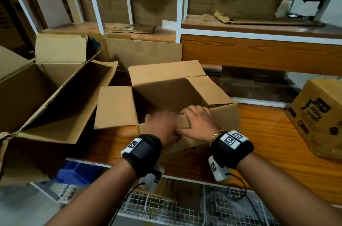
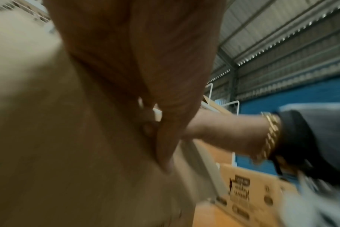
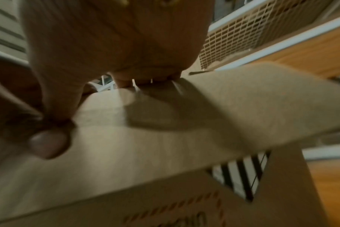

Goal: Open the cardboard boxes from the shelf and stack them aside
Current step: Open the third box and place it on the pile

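Your left hand (image 1: 160, 128) and right hand (image 1: 197, 120) both grip the near flap (image 1: 182, 124) of the cardboard box (image 1: 224, 118) on the counter (image 1: 277, 144). Its other flaps stand open beyond your grip. Opened boxes (image 1: 46, 87) sit left; a closed printed box (image 1: 318, 116) waits right.

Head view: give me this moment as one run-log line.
step: opening box | left hand: on near flap | right hand: gripping near flap | other three flaps: open | printed box: right, untouched

Matt cardboard box (image 1: 166, 85); glossy wooden shelf (image 1: 268, 133).
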`<action>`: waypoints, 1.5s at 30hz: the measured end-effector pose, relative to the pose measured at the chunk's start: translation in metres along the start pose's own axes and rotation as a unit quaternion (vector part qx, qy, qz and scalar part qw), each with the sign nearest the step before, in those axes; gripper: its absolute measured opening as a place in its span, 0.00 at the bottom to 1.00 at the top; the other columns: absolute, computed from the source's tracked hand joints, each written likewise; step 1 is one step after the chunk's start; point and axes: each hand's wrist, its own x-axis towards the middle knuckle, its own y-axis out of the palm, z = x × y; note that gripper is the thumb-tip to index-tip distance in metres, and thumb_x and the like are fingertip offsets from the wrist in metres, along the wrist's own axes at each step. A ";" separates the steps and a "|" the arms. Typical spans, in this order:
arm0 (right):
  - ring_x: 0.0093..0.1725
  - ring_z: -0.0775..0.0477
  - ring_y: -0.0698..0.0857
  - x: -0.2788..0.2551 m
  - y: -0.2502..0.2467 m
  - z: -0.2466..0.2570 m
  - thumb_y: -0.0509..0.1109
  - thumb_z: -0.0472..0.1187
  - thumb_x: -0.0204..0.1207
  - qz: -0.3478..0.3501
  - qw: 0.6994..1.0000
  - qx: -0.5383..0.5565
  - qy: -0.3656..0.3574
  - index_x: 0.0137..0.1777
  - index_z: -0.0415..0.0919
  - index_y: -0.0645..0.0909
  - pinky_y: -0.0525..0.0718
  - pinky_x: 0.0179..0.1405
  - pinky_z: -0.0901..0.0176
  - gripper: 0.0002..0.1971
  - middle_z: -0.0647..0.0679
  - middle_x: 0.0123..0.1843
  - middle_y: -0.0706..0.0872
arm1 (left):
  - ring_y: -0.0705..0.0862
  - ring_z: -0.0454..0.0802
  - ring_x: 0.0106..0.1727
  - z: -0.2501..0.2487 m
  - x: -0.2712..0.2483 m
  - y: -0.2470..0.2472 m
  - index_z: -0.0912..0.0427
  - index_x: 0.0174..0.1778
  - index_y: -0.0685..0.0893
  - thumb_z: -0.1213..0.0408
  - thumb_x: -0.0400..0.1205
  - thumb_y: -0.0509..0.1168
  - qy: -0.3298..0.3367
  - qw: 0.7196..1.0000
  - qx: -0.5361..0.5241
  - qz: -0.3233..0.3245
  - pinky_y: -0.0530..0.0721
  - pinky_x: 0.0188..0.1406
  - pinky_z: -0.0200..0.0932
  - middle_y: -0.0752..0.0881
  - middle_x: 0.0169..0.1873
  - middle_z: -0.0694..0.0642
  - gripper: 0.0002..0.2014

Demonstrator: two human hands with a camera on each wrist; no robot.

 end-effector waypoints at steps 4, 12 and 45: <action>0.84 0.41 0.56 -0.005 -0.023 -0.050 0.51 0.88 0.57 0.047 0.995 -0.053 0.076 0.81 0.56 0.65 0.50 0.80 0.38 0.54 0.51 0.86 0.58 | 0.72 0.55 0.67 0.012 -0.005 0.012 0.50 0.67 0.69 0.39 0.74 0.67 0.003 0.997 0.016 -0.077 0.66 0.65 0.60 0.76 0.64 0.51 0.30; 0.85 0.46 0.53 -0.029 -0.054 -0.133 0.59 0.79 0.67 0.172 0.980 -0.071 0.072 0.77 0.56 0.73 0.59 0.78 0.39 0.42 0.56 0.87 0.57 | 0.67 0.53 0.73 0.057 0.017 0.014 0.47 0.73 0.67 0.38 0.71 0.70 0.043 0.997 0.004 -0.061 0.59 0.72 0.59 0.74 0.71 0.48 0.37; 0.69 0.43 0.65 -0.048 0.013 -0.032 0.63 0.76 0.67 -0.124 0.978 0.084 0.147 0.65 0.56 0.78 0.77 0.59 0.48 0.33 0.52 0.68 0.74 | 0.46 0.50 0.85 0.067 -0.007 0.019 0.41 0.65 0.79 0.18 0.67 0.50 -0.015 0.992 -0.115 -0.047 0.52 0.82 0.66 0.60 0.83 0.46 0.40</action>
